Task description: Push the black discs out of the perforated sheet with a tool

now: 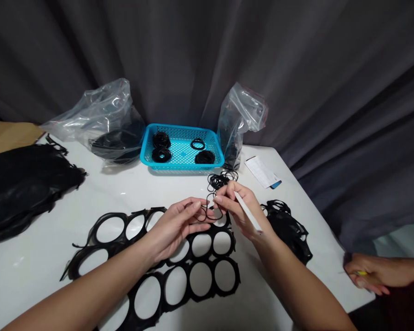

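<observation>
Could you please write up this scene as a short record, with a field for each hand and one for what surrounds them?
left hand: fingers touch thin black rubber rings, above a black rubber sheet punched with round holes
right hand: holds a slim white stick among the rings
surroundings: turquoise plastic basket holding black ring bundles, on a white table; clear plastic bag beside it
co-worker: a hand at the table's right edge, holding a yellow-tipped item

Soft, even light brightens the glossy white tabletop (317, 248) with faint glare and light shadows, while wide-angle distortion bows the dark grey pleated curtain (331, 92) toward the frame's edges.
</observation>
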{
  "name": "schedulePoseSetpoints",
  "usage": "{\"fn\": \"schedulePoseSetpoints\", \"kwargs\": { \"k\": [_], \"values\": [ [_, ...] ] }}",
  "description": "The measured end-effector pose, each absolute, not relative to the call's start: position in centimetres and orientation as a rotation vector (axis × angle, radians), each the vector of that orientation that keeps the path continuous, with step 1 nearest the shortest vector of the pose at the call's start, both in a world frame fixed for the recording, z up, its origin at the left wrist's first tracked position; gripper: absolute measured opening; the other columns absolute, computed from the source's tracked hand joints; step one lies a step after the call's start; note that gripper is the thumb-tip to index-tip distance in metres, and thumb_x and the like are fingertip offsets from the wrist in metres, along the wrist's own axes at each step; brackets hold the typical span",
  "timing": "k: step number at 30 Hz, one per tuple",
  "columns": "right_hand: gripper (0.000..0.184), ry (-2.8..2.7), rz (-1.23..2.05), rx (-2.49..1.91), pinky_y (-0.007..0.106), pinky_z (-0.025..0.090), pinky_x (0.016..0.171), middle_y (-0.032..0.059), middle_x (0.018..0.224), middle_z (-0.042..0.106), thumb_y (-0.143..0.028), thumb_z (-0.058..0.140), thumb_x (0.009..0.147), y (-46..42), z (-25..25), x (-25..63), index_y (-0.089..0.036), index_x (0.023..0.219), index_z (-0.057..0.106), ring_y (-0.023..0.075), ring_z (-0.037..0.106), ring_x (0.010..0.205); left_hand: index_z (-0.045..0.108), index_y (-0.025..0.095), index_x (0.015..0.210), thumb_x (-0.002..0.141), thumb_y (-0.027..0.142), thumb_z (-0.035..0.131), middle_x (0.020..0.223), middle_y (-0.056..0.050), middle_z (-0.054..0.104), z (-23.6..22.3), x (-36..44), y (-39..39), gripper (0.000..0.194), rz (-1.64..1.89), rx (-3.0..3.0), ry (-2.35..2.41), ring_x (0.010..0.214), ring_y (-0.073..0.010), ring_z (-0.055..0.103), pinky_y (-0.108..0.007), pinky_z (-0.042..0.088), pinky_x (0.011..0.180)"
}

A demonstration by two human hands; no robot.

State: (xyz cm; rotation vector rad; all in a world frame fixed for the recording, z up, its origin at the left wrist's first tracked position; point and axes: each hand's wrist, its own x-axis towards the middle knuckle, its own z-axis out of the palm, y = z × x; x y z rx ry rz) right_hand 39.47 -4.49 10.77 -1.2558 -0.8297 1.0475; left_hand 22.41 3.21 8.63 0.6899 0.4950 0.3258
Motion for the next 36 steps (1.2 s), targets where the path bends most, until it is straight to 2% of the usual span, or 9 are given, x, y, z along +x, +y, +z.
{"fn": "schedulePoseSetpoints", "kwargs": {
  "k": [3,7,12,19,24,27,31,36],
  "values": [
    [0.047,-0.807,1.071,-1.225,0.024,0.038,0.051,-0.0037,0.071,0.061,-0.032,0.085,0.072,-4.6,11.2,39.2,-0.023,0.067,0.039,0.0112,0.051,0.057,0.07,0.014,0.099,0.082,0.042,0.082,0.094,-0.009,0.074,9.7,22.2,2.9,0.035,0.308,0.73,0.498,0.085,-0.0161,0.07,-0.029,0.057,0.083],
    [0.049,-0.748,1.145,-1.21,0.023,0.035,0.047,-0.0039,0.071,0.061,-0.033,0.087,0.07,-4.7,11.4,39.0,-0.023,0.068,0.039,0.0104,0.05,0.054,0.069,0.015,0.094,0.073,0.03,0.089,0.084,-0.005,0.074,10.0,22.1,2.6,0.033,0.298,0.778,0.52,0.079,-0.0167,0.072,-0.024,0.055,0.073],
    [0.049,-0.738,1.173,-1.189,0.022,0.035,0.046,-0.004,0.071,0.063,-0.032,0.086,0.071,-4.7,11.4,39.0,-0.022,0.068,0.039,0.0086,0.049,0.05,0.069,0.016,0.094,0.07,0.028,0.091,0.077,-0.003,0.072,10.0,22.2,2.5,0.034,0.318,0.826,0.548,0.072,-0.0153,0.072,-0.021,0.053,0.066],
    [0.049,-0.835,1.238,-1.213,0.021,0.039,0.049,-0.0024,0.075,0.063,-0.035,0.087,0.071,-5.2,10.5,38.8,-0.021,0.067,0.041,0.0095,0.057,0.056,0.071,0.014,0.097,0.077,0.033,0.086,0.087,-0.006,0.075,8.3,22.1,3.2,0.031,0.29,0.888,0.595,0.079,-0.0148,0.072,-0.023,0.054,0.074],
    [0.047,-0.953,1.359,-1.279,0.023,0.043,0.054,0.0014,0.081,0.064,-0.038,0.084,0.074,-6.4,9.2,38.9,-0.021,0.068,0.04,0.0152,0.066,0.07,0.071,0.015,0.101,0.074,0.027,0.087,0.081,-0.003,0.075,5.8,21.9,4.6,0.034,0.289,0.856,0.671,0.077,-0.0131,0.071,-0.022,0.055,0.078],
    [0.041,-0.984,1.233,-1.372,0.025,0.042,0.058,0.0008,0.078,0.065,-0.035,0.078,0.078,-6.1,8.5,40.4,-0.022,0.069,0.04,0.0143,0.062,0.067,0.07,0.013,0.105,0.081,0.024,0.081,0.092,-0.008,0.077,5.6,22.0,4.9,0.028,0.239,0.843,0.705,0.087,-0.0169,0.073,-0.025,0.056,0.088],
    [0.038,-0.975,0.949,-1.512,0.027,0.042,0.06,0.0016,0.078,0.067,-0.036,0.072,0.077,-4.0,7.3,44.8,-0.024,0.069,0.038,0.0161,0.06,0.068,0.068,0.008,0.114,0.095,0.022,0.063,0.11,-0.017,0.075,6.2,22.3,4.9,0.024,0.206,0.766,0.715,0.102,-0.0224,0.073,-0.034,0.054,0.1],
    [0.031,-1.112,0.376,-1.87,0.038,0.046,0.082,0.0096,0.1,0.074,-0.037,0.065,0.079,-2.3,6.8,49.2,-0.024,0.066,0.039,0.0247,0.064,0.089,0.062,0.003,0.125,0.103,0.032,0.048,0.122,-0.024,0.07,6.5,22.3,5.2,0.039,0.205,0.56,0.652,0.115,-0.0308,0.069,-0.046,0.049,0.108]
  ]
}}
